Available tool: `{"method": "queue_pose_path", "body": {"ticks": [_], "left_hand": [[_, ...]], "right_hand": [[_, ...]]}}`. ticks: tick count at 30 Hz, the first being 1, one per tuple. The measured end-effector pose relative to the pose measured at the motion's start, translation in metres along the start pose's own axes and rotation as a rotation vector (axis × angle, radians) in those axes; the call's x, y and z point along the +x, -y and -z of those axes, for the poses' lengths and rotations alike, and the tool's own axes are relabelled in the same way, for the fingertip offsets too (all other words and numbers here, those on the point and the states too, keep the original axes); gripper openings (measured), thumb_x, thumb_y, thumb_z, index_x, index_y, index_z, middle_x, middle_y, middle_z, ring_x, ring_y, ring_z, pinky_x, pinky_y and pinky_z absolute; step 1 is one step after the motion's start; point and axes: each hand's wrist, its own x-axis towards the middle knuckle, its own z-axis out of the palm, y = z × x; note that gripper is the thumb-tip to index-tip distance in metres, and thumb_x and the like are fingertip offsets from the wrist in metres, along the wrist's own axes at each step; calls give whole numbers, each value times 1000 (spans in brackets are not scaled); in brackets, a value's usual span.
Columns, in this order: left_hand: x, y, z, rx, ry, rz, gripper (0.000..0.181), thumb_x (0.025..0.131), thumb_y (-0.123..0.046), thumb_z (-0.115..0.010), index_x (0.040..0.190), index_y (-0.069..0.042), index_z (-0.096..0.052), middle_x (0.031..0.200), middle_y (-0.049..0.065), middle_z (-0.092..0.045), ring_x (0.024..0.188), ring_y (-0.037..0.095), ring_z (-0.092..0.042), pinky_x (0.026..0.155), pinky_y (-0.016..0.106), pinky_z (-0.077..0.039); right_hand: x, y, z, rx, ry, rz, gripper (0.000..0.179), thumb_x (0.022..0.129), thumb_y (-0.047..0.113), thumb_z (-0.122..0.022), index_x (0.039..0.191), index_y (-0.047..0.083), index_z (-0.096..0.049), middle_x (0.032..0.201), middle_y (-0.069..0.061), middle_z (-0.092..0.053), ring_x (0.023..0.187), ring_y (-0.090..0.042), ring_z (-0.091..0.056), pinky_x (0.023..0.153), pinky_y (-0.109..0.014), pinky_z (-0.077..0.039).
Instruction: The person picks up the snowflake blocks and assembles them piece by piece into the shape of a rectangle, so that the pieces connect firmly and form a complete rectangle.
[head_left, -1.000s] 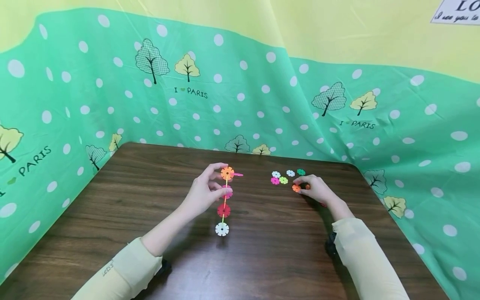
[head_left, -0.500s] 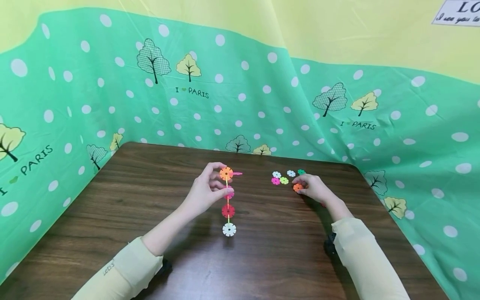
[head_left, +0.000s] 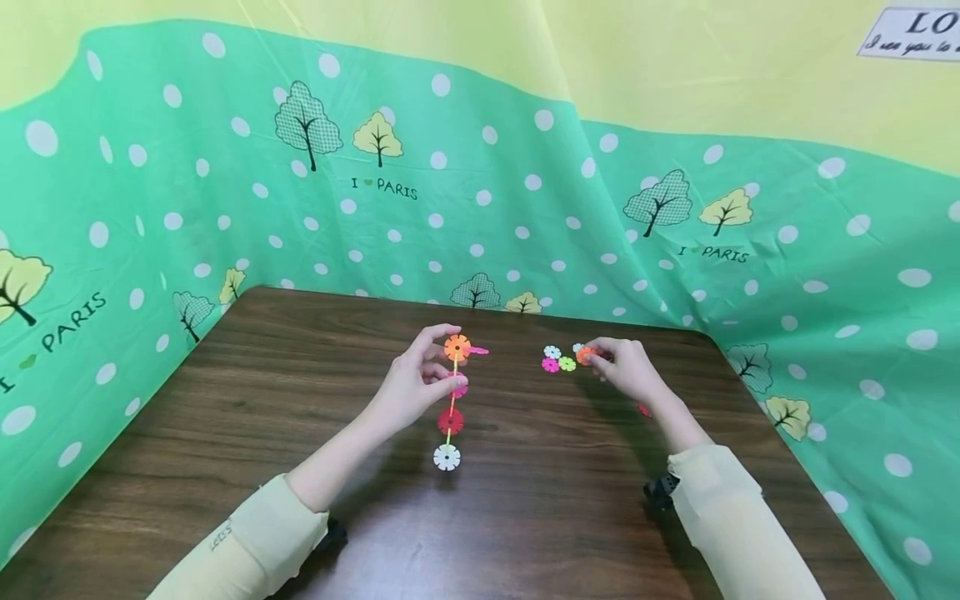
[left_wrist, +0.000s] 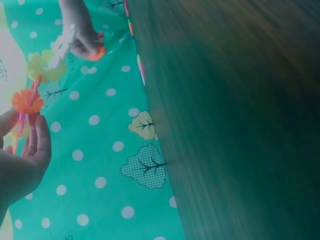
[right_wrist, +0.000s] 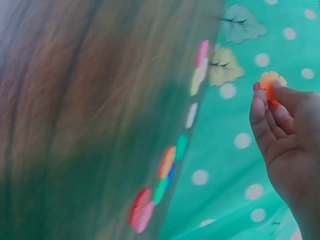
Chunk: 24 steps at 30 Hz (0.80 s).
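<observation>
Someone's right hand (head_left: 630,371), right of centre in the head view, pinched an unattached orange disc (head_left: 585,356), apart from the chain (head_left: 451,422). Near the frame's middle, the left hand (head_left: 408,379) gripped that chain between thumb and fingers, its white end disc (head_left: 447,457) lowest. Joining looked well begun, with orange, pink, red and white already linked. Not yet joined were the pinched disc and several loose discs (head_left: 551,365) right of centre on the table (head_left: 525,508).

L hand (head_left: 408,379) up, prob. gripping; R hand (head_left: 630,367) also up, pinching.
</observation>
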Motion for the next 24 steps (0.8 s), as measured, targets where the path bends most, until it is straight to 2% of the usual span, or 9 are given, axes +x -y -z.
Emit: {"method": "queue_pose_path", "body": {"ticks": [4, 9, 11, 15, 20, 24], "left_hand": [[1, -3, -2, 14, 4, -1, 65, 77, -2, -75, 133, -11, -43, 99, 15, -65, 72, 26, -65, 63, 28, -49], [3, -1, -2, 5, 5, -12, 65, 77, -6, -77, 132, -13, -44, 98, 13, -66, 70, 21, -65, 61, 26, -48], [3, -1, -2, -3, 5, -16, 65, 77, -8, -77, 132, -17, -44, 97, 10, -66, 68, 17, -65, 60, 24, -48], [4, 0, -2, -12, 7, -29, 64, 77, -10, -77, 130, -24, -44, 96, 5, -65, 65, 13, -64, 56, 24, -48], [5, 0, -4, -18, 8, -51, 64, 78, -11, -76, 131, -24, -43, 94, 4, -66, 63, 11, -64, 54, 25, -48], [5, 0, -6, -37, 9, -53, 63, 80, -12, -75, 133, -24, -44, 97, 5, -65, 64, 12, -64, 56, 25, -49]], "right_hand": [[-2, 17, 5, 50, -46, -4, 13, 92, 18, -62, 99, 9, -68, 74, -10, -68, 61, -24, -63, 46, -28, -49], [-3, 39, 10, 105, -97, 24, 15, 92, 21, -63, 101, 9, -67, 76, -7, -69, 66, -29, -66, 53, -33, -54], [-5, 49, 12, 132, -118, 39, 17, 90, 20, -64, 102, 8, -67, 78, -8, -70, 67, -29, -67, 57, -33, -56], [-8, 71, 12, 161, -170, 72, 21, 88, 20, -67, 105, 8, -66, 80, -10, -72, 64, -25, -67, 56, -27, -55], [-13, 99, 9, 215, -241, 110, 24, 87, 21, -69, 107, 9, -65, 78, -11, -72, 62, -18, -66, 57, -24, -53], [-17, 122, 6, 288, -263, 127, 23, 86, 19, -70, 106, 9, -65, 75, -10, -71, 59, -15, -64, 56, -24, -52]]}}
